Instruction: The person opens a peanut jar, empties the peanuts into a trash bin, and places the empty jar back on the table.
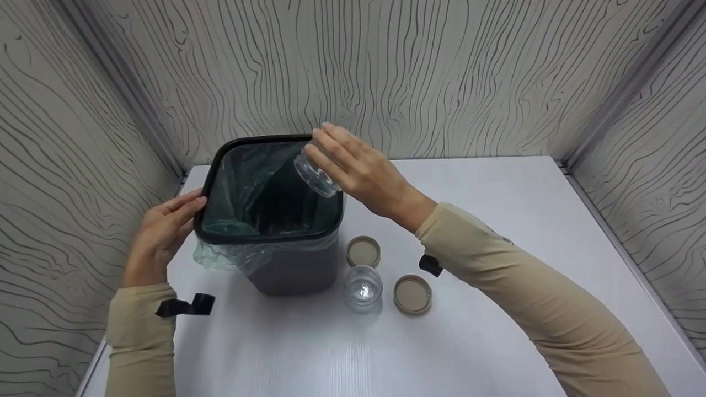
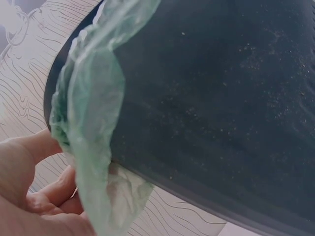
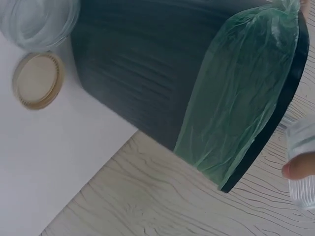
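A dark grey trash bin (image 1: 298, 270) stands on the white table, lined with a thin green bag (image 1: 231, 182) whose edge folds out over the black rim. My left hand (image 1: 168, 226) grips the rim at its left corner; in the left wrist view its thumb and curled fingers (image 2: 59, 189) are beside the bag's overhang. Over the bin's right side, my right hand (image 1: 358, 168) holds a clear glass jar (image 1: 319, 175), tilted, with its ribbed end under the fingers. The right wrist view shows this jar (image 3: 302, 142) beyond the rim with one fingertip on it.
A second clear glass jar (image 1: 363, 286) stands to the right of the bin. Near it are two beige round lids, one behind the jar (image 1: 363, 252) and one to its right (image 1: 412, 295). Wood-grain patterned panels (image 1: 441, 77) enclose the table at the back and sides.
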A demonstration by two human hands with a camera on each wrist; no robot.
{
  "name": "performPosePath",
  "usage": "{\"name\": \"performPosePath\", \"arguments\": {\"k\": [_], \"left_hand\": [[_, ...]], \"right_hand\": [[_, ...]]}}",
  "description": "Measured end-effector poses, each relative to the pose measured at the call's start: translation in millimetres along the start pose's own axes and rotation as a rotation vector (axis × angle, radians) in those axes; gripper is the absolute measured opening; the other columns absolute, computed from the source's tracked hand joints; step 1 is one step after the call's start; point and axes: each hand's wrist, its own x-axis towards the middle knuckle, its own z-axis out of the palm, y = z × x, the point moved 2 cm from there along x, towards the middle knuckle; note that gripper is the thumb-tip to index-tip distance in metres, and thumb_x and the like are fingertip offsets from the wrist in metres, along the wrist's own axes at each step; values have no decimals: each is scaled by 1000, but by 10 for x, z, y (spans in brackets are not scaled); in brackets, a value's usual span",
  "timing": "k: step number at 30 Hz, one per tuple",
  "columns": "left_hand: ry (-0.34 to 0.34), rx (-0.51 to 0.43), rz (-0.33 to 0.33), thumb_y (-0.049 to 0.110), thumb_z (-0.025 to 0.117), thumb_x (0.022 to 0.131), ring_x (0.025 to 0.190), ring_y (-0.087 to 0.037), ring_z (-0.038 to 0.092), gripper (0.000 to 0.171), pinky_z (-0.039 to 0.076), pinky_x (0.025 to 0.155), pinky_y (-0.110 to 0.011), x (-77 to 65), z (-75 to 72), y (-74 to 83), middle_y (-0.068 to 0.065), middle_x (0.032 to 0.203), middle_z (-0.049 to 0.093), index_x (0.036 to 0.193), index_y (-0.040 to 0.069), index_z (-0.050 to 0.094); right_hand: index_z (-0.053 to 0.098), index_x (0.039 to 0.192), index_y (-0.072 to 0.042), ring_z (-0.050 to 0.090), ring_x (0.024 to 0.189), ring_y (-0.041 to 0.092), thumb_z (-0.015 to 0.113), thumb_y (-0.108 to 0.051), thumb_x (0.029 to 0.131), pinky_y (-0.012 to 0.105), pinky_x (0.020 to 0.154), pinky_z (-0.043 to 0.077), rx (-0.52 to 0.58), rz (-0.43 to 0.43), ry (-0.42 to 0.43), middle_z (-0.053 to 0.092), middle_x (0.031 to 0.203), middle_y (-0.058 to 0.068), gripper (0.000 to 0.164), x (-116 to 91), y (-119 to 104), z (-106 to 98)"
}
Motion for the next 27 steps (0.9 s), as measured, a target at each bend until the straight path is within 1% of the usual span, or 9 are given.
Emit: {"name": "performPosePath", "arguments": {"k": [2,3,6,8,12,15,17,22,27], "left_hand": [[-4,4,-1,11,68,88,89,-1,67,13,54,82,-12,-3,-6,-2,11,95,71,89,21,75],[-2,7,-3,11,68,88,88,-1,67,12,54,81,-12,-6,-8,-2,12,95,71,89,21,75],[3,14,-9,12,68,88,88,-1,67,12,54,81,-12,-13,-18,-4,12,95,71,89,22,75],[7,18,-13,12,69,87,88,-1,67,12,54,81,-11,-15,-19,-4,12,94,70,89,22,75],[10,22,-10,12,69,87,88,-1,66,11,53,81,-11,-6,-6,-4,12,95,70,89,22,75],[8,20,-10,12,69,87,89,-1,66,11,54,82,-12,2,0,-1,12,96,70,89,21,75],[8,23,-11,13,70,87,89,-1,66,11,54,82,-12,2,-6,-1,12,96,70,89,22,75],[7,14,-9,12,69,87,89,-2,66,11,54,82,-12,9,-11,-7,11,95,70,89,21,75],[5,-1,-3,11,69,87,90,-1,67,12,54,83,-12,15,-11,-15,12,96,71,90,21,76]], "right_hand": [[57,129,-6,58,124,27,52,0,95,33,109,46,-35,-18,2,61,129,13,35,48,-20,6],[57,129,-7,58,124,26,52,-1,95,33,110,46,-55,-57,3,61,129,12,35,68,-38,17],[57,128,-8,59,123,23,54,-6,95,31,110,46,-97,-223,20,62,128,9,33,112,-101,46],[56,128,-10,59,123,20,55,-8,95,29,111,45,-130,-291,31,62,128,6,33,128,-122,54],[55,130,-11,58,125,18,54,-9,97,28,112,43,-174,-292,18,61,130,4,34,141,-116,60],[56,129,-12,57,126,18,51,-9,97,28,113,42,-155,-352,-15,60,130,4,32,127,-117,75],[56,129,-11,57,126,19,51,-10,98,29,113,42,-134,-374,-23,60,130,4,32,122,-118,83],[55,130,-11,57,127,19,52,-10,97,28,113,42,-147,-304,-1,60,131,5,33,140,-115,95],[56,128,-11,58,126,18,52,-11,97,28,112,43,-107,-348,-2,61,129,5,31,111,-169,134]]}}
